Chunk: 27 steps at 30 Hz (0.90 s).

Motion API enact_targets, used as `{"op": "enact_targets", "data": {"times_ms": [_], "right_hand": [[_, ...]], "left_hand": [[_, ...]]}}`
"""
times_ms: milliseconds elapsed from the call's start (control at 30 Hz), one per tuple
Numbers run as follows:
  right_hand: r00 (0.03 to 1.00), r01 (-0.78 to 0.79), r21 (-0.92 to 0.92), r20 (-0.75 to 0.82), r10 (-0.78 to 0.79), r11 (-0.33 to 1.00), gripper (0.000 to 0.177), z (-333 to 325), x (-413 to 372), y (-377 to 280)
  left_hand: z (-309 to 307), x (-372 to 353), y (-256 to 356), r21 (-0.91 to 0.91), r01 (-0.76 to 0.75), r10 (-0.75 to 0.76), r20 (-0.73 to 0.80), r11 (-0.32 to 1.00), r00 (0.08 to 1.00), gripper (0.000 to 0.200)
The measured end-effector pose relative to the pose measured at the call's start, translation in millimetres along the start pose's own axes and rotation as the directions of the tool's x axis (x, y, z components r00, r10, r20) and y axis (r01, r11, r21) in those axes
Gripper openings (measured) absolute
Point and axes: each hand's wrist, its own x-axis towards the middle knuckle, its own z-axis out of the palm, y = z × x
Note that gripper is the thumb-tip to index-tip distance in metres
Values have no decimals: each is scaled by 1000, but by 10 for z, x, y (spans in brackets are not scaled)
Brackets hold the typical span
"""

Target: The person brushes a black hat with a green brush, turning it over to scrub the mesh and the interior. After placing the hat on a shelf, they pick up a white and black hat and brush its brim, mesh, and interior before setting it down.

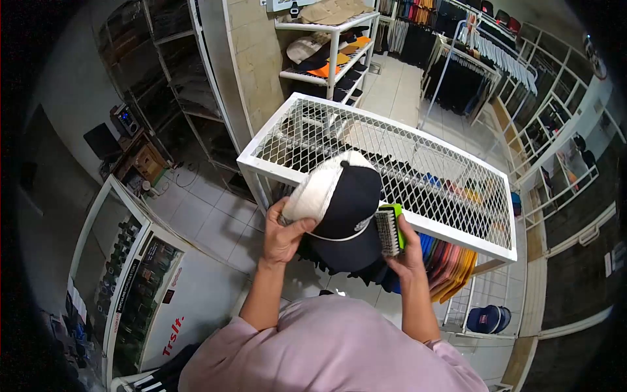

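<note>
A baseball cap [351,200] with black front panels, a dark brim and a cream back is held up in front of me. My left hand [282,236] grips its cream side, thumb on the outside and the other fingers partly hidden behind it. In my right hand [409,251] is a scrub brush [390,230] with a bright green back and pale bristles. The bristles face the cap and stand right beside its front panel and brim. Behind the cap is the white mesh top of a rack [450,186].
Colourful garments [450,264] hang beneath the rack. White shelves [330,55] with caps stand beyond it. A glass display case [140,287] is at left, and a navy cap [488,319] sits on a low wire shelf at right. Clothes rails line the back.
</note>
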Motion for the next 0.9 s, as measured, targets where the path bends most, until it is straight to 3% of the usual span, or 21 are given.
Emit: {"op": "enact_targets", "data": {"times_ms": [67,133,167,233,267,333,367,400,467,500,567,600,633,667,733,767,800,900], "right_hand": [[999,49,-225,-9,-53,973,40,29,-21,-180],[998,55,-392,4,-58,918,40,15,-26,-291],[999,51,-394,4,-54,918,40,62,-33,-308],[998,36,-411,-33,-55,911,40,148,-45,-325],[998,35,-413,-32,-53,910,40,159,-21,-282],[978,142,-617,-34,-207,774,43,183,49,-154],[973,155,-619,-39,-227,770,49,207,64,-120],[973,158,-617,-38,-229,771,49,232,65,-79],[774,406,-887,207,-598,218,54,339,17,26],[772,467,-835,225,-594,290,57,450,-79,68],[688,596,-778,366,-626,200,60,591,-225,255],[637,638,-758,416,-650,140,63,662,-281,303],[574,694,-720,534,-621,23,68,633,-277,308],[575,693,-721,531,-623,25,68,600,-236,280],[524,670,-738,548,-652,-83,71,569,-109,201],[615,590,-803,384,-688,79,72,594,-49,194],[576,602,-791,333,-746,111,72,599,-3,231],[456,704,-703,558,-693,-102,72,647,-191,278]], "left_hand": [[-122,-24,184,311,133,-158,56,941,986,35],[-68,-74,346,449,226,-307,115,864,945,39],[-30,-94,397,447,227,-306,112,865,945,39],[71,-135,459,642,210,-387,146,738,910,41],[252,-159,458,615,146,-296,149,775,944,35],[255,-159,492,714,271,-499,126,646,858,27],[229,-156,445,715,269,-498,126,645,858,27],[183,-150,343,645,243,-417,130,724,900,24],[161,-140,196,571,211,-337,124,793,933,21],[179,-128,139,570,221,-286,27,791,958,20],[238,-161,7,497,260,-209,-156,828,965,17],[294,-121,-19,500,255,-207,-151,827,967,17],[395,-100,6,346,237,-205,-126,908,971,17],[445,-87,20,179,212,-196,-105,961,975,17],[275,-113,-51,194,235,-235,-23,953,972,20],[238,-130,-88,203,239,-242,-7,950,970,23],[217,-140,-111,211,240,-248,11,948,969,26],[344,-135,-136,167,189,-186,-32,968,982,30]]}}
